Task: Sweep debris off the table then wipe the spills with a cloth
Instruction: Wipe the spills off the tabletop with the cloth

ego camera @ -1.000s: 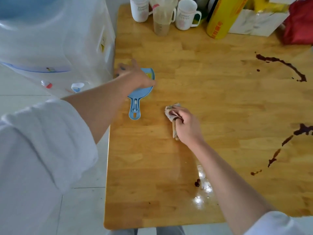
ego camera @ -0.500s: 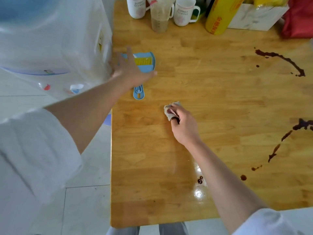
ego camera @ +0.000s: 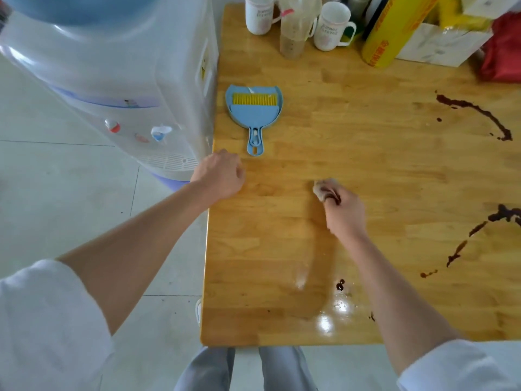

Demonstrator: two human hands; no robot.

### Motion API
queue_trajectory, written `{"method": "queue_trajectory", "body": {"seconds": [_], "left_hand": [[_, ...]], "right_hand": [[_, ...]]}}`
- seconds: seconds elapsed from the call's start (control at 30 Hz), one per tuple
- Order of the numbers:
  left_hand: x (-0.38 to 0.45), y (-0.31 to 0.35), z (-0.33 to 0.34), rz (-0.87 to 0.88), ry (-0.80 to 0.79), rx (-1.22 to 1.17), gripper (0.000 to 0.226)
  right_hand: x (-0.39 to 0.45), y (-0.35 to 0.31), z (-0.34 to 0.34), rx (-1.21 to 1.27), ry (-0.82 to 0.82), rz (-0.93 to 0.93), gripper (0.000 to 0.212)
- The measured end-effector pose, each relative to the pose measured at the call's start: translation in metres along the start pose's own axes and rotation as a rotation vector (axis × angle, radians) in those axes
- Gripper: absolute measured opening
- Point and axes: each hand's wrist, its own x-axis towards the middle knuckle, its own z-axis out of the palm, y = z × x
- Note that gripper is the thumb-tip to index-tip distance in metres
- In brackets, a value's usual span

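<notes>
A blue dustpan (ego camera: 253,114) with a yellow-bristled brush in it lies on the wooden table (ego camera: 366,165) near the left edge, handle toward me. My left hand (ego camera: 221,176) hovers loosely curled just below the handle, holding nothing. My right hand (ego camera: 342,208) is shut on a crumpled stained cloth (ego camera: 324,187) pressed to the table's middle. Dark brown spill streaks (ego camera: 479,111) run across the right side, with more spill (ego camera: 462,246) lower right and a small drop (ego camera: 340,285) near the front.
A water dispenser (ego camera: 127,80) stands against the table's left edge. Two white mugs (ego camera: 331,26), a clear measuring cup (ego camera: 296,29), a yellow roll (ego camera: 394,26), a white box and a red bag (ego camera: 504,49) crowd the far edge. A wet shine sits near the front edge.
My left hand let go of the dustpan and drew back toward me; the dustpan now lies further up the table. My right hand with the cloth stayed about where it was.
</notes>
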Motion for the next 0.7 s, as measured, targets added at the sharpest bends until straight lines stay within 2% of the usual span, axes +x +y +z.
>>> {"method": "queue_trajectory", "body": {"seconds": [0.07, 0.1, 0.17, 0.23, 0.3, 0.33, 0.37, 0.47, 0.53, 0.6, 0.7], "left_hand": [[-0.007, -0.001, 0.008, 0.068, -0.085, 0.014, 0.04], [-0.009, 0.0, 0.009, 0.079, -0.124, 0.03, 0.044], [-0.008, 0.004, 0.006, 0.078, -0.195, 0.062, 0.051], [-0.005, 0.009, -0.001, 0.056, -0.293, 0.085, 0.06], [-0.006, 0.013, -0.008, 0.029, -0.376, 0.088, 0.068], [-0.007, 0.014, -0.01, 0.024, -0.4, 0.083, 0.071], [-0.009, 0.013, -0.011, 0.026, -0.408, 0.079, 0.073], [-0.012, 0.013, -0.011, 0.031, -0.404, 0.078, 0.074], [-0.011, 0.013, -0.01, 0.037, -0.415, 0.088, 0.073], [-0.009, 0.014, -0.009, 0.04, -0.42, 0.102, 0.073], [-0.005, 0.014, -0.011, 0.054, -0.432, 0.117, 0.071]], "right_hand": [[-0.009, -0.021, 0.027, 0.027, 0.05, -0.065, 0.037], [-0.019, -0.035, 0.045, 0.063, 0.008, -0.141, 0.04], [-0.049, -0.055, 0.085, 0.076, -0.204, -0.376, 0.047], [-0.084, -0.063, 0.119, -0.096, -0.464, -0.591, 0.044], [-0.092, -0.054, 0.12, -0.173, -0.623, -0.653, 0.037], [-0.086, -0.048, 0.109, -0.148, -0.626, -0.618, 0.035], [-0.076, -0.041, 0.095, -0.116, -0.562, -0.572, 0.035], [-0.031, -0.028, 0.047, 0.0, -0.166, -0.225, 0.038], [-0.015, -0.034, 0.044, 0.028, -0.031, -0.016, 0.035], [-0.021, -0.056, 0.067, -0.017, -0.013, -0.128, 0.035], [-0.063, -0.077, 0.122, -0.079, -0.282, -0.386, 0.036]]}}
